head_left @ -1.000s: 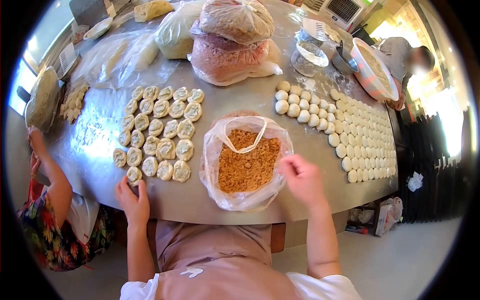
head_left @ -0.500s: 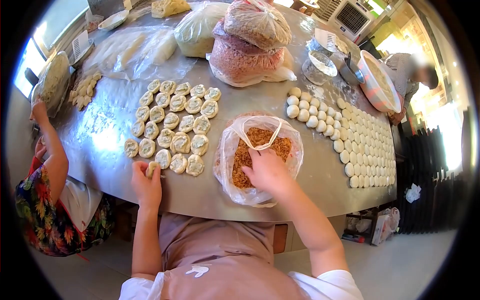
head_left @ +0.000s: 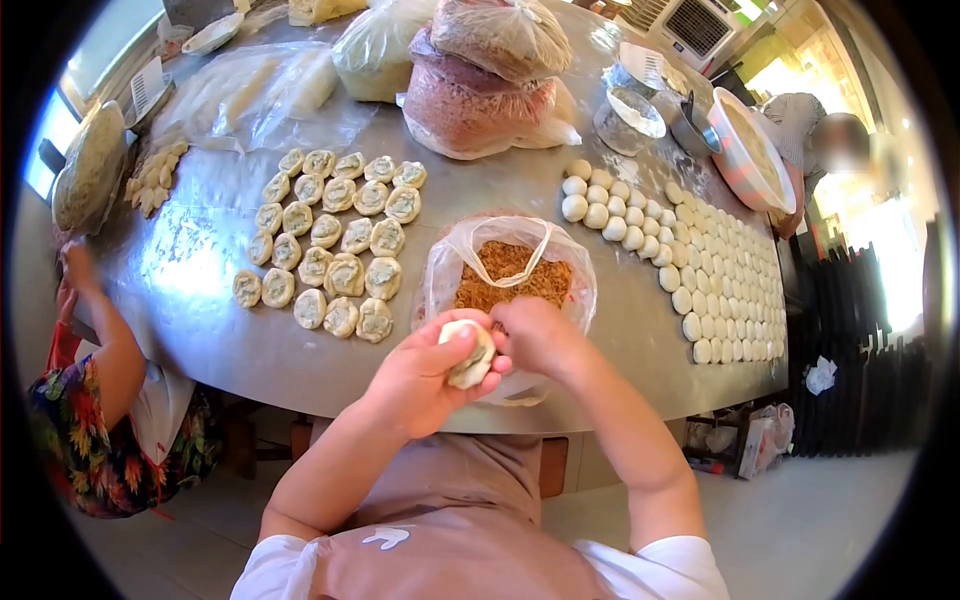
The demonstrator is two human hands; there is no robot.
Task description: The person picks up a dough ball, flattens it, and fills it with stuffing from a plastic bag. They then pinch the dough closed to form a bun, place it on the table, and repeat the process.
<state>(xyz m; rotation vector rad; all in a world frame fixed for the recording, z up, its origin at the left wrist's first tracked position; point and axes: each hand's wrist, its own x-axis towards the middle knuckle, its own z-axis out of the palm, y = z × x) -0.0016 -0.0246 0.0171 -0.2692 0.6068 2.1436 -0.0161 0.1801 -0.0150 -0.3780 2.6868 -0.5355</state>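
Observation:
My left hand (head_left: 408, 378) holds a piece of dough (head_left: 466, 352) with a pale greenish patch on top, raised over the table's near edge. Close beside it, my right hand (head_left: 543, 337) has its fingers curled together at the near side of an open plastic bag (head_left: 440, 285); whatever they pinch is hidden. Brown, floss-like crumbs (head_left: 492, 292) fill that bag, and its twisted rim loops over them. To the left lie rows of flattened dough pieces (head_left: 345, 275) with the same greenish topping.
Smooth white dough balls (head_left: 708, 275) stand in rows at right. Behind are stacked filled bags (head_left: 480, 100), a metal pot (head_left: 628, 122) and a large basin (head_left: 745, 150). One co-worker's arm (head_left: 110, 345) is at left; another person (head_left: 795, 125) bends beyond the basin.
My left hand has lifted the dough piece from the table's left side across to the bag. My right hand has drawn back out of the crumbs, towards me, with its fingers closed.

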